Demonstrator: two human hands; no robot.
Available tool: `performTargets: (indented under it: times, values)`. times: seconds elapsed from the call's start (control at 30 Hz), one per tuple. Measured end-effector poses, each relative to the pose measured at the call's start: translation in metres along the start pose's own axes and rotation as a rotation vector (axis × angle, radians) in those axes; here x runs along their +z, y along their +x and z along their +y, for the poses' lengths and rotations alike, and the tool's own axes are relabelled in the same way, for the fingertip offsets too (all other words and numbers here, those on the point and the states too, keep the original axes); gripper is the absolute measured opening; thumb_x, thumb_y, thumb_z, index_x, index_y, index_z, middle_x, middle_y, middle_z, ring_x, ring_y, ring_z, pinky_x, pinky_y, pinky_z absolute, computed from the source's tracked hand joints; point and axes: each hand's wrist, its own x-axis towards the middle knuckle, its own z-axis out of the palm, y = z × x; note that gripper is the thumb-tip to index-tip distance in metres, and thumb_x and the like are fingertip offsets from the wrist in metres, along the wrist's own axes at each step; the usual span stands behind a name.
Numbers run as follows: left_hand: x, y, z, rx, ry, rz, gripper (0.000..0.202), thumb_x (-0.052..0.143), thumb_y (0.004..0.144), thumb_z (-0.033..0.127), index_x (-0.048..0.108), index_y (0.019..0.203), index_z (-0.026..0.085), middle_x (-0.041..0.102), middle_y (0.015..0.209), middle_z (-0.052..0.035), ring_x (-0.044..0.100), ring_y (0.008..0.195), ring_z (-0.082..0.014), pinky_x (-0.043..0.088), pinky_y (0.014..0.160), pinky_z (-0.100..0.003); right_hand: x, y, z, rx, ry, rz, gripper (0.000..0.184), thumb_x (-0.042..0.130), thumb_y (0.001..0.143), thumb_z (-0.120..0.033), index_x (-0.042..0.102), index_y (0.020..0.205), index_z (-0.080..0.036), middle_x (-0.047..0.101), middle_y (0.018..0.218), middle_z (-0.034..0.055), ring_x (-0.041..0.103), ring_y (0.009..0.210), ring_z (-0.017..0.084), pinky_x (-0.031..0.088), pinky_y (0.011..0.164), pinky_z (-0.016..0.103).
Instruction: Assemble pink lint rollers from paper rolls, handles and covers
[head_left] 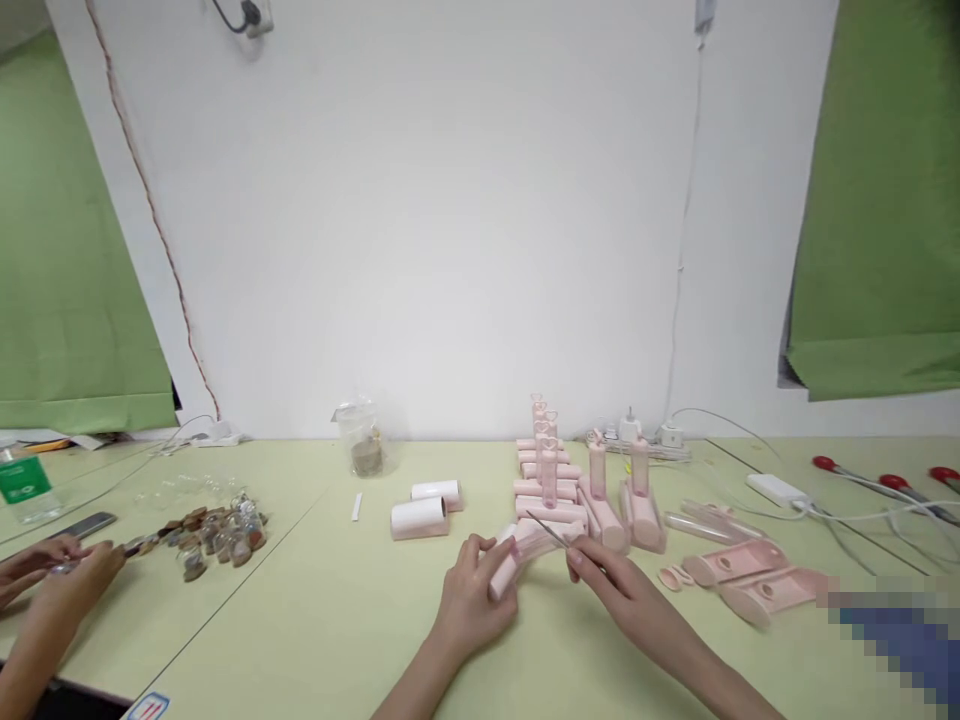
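Note:
My left hand (472, 600) is closed around a pale pink cylinder (503, 579) just above the table. A clear pinkish sleeve (534, 543) runs from it toward my right hand; how the two join is blurred. My right hand (616, 583) pinches a thin dark pointed tool (546, 528), its tip directed up and left over the pink part. Whether the tool is a tweezer or a plain rod is unclear. Just beyond lie several pink cylinders (551, 511) in a stack of rows, with clear pink tubes with heart-shaped tops (550, 475) standing among them.
Pink half shells (772, 594), small pink rings (671, 577) and clear tubes (712, 530) lie right. White rolls (418, 518), a white strip (357, 507) and a plastic bag (366, 440) are left of centre. A co-worker's hands (75, 580) handle small items beside clear domes (240, 545). Cables (847, 505) cross the right.

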Motion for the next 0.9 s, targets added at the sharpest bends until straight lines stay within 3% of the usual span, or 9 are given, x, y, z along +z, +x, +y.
performTargets:
  times: [0.17,0.33,0.53,0.63,0.73,0.8,0.9]
  values:
    - [-0.003,-0.002,-0.003,-0.021,-0.015,0.003,0.056,0.051,0.065,0.018,0.042,0.119,0.030,0.045,0.093,-0.0028,0.054,0.076,-0.0155,0.047,0.062,-0.026,0.002,-0.005,0.023,-0.026,0.004,0.047,0.039,0.026,0.085,-0.048,0.039,0.061,-0.019,0.039,0.058,-0.0021,0.041,0.056,0.013,0.030,0.052,0.022]
    - [-0.003,-0.002,-0.001,0.000,-0.014,0.009,0.055,0.049,0.064,0.016,0.042,0.117,0.028,0.045,0.094,-0.0027,0.053,0.078,-0.0146,0.047,0.064,-0.024,0.000,-0.005,0.027,0.003,-0.012,0.138,0.040,0.028,0.084,-0.047,0.044,0.061,-0.019,0.039,0.054,-0.0026,0.037,0.051,0.012,0.028,0.048,0.022]
    - [-0.004,-0.003,0.004,0.078,0.098,-0.022,0.052,0.049,0.066,0.018,0.042,0.117,0.029,0.047,0.100,-0.0059,0.053,0.085,-0.0189,0.048,0.063,-0.028,0.002,-0.008,0.024,0.018,0.035,0.113,0.034,0.029,0.085,-0.046,0.051,0.081,-0.021,0.045,0.061,-0.0027,0.043,0.051,0.012,0.033,0.050,0.022]
    - [-0.007,-0.003,0.005,0.122,0.179,-0.045,0.051,0.048,0.067,0.018,0.044,0.117,0.028,0.048,0.104,-0.0083,0.051,0.093,-0.0227,0.048,0.068,-0.032,0.001,-0.010,0.024,0.074,0.040,0.112,0.031,0.028,0.086,-0.044,0.044,0.102,-0.023,0.046,0.063,-0.0035,0.048,0.054,0.013,0.037,0.054,0.023]
    - [-0.011,-0.002,0.008,0.110,0.233,-0.043,0.051,0.048,0.067,0.015,0.045,0.116,0.027,0.048,0.108,-0.0095,0.046,0.101,-0.0256,0.045,0.077,-0.037,0.002,-0.011,0.023,0.046,0.021,0.097,0.040,0.034,0.084,-0.042,0.029,0.120,-0.026,0.050,0.075,-0.0011,0.052,0.066,0.015,0.040,0.061,0.026]
    - [-0.012,0.002,0.014,0.109,0.240,-0.016,0.055,0.052,0.065,0.017,0.043,0.119,0.026,0.047,0.113,-0.0099,0.039,0.110,-0.0288,0.039,0.087,-0.043,0.008,-0.012,0.022,0.037,0.019,0.059,0.040,0.037,0.083,-0.043,0.032,0.118,-0.025,0.052,0.076,-0.0001,0.052,0.067,0.016,0.040,0.061,0.026]
    - [-0.010,0.014,0.030,0.178,0.200,0.003,0.059,0.058,0.063,0.026,0.043,0.119,0.021,0.047,0.120,-0.0105,0.031,0.117,-0.0319,0.023,0.098,-0.050,0.021,-0.012,0.019,0.090,-0.036,0.045,0.034,0.035,0.083,-0.047,0.042,0.107,-0.025,0.049,0.061,-0.0035,0.049,0.055,0.015,0.036,0.053,0.023]
